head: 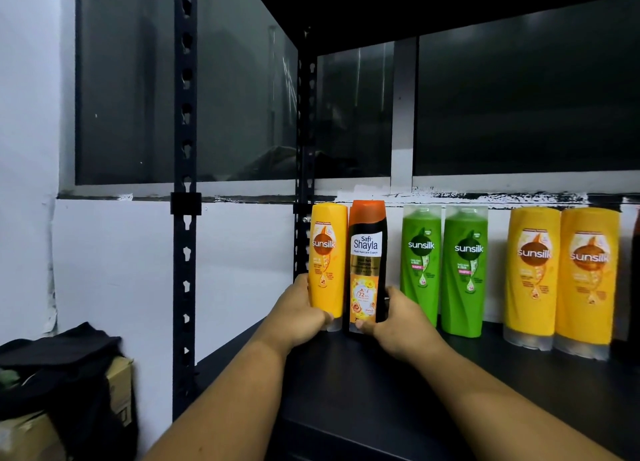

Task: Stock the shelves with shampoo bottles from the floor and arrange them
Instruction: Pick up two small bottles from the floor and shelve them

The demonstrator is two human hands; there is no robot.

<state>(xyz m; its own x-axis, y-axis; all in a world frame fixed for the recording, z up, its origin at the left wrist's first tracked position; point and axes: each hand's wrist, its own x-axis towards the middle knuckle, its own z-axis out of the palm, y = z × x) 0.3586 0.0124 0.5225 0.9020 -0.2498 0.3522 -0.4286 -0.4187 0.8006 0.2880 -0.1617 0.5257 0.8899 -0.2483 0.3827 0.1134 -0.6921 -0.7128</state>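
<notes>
While the left hand grips the yellow bottle, the right hand grips the Shayla bottle, seating both upright on the shelf.

bottles upright on shelf, box left

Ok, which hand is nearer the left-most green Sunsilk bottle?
Right. The right hand grips the black Safi Shayla bottle, directly beside the green bottle on its left; the left hand holds the yellow bottle one place further left.

Left hand grips yellow bottle; right hand grips black bottle.
</notes>
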